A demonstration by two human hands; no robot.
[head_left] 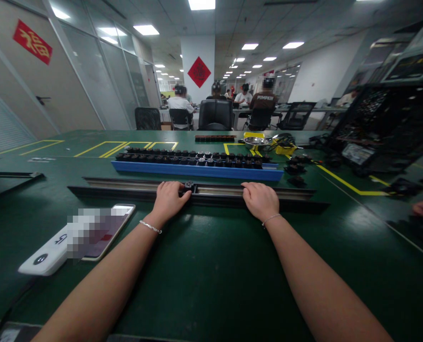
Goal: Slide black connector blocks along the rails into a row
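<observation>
Left hand, right hand on rail lying crosswise.

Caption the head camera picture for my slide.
Left hand holds a small black part on a long rail; right hand rests on it.

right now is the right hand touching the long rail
Touching. The head view shows the right hand resting flat on the long rail, covering part of it.

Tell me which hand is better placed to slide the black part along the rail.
Left, I'd judge. The left hand grips the part on the rail; the right hand rests farther along the rail, apart from the part.
</observation>
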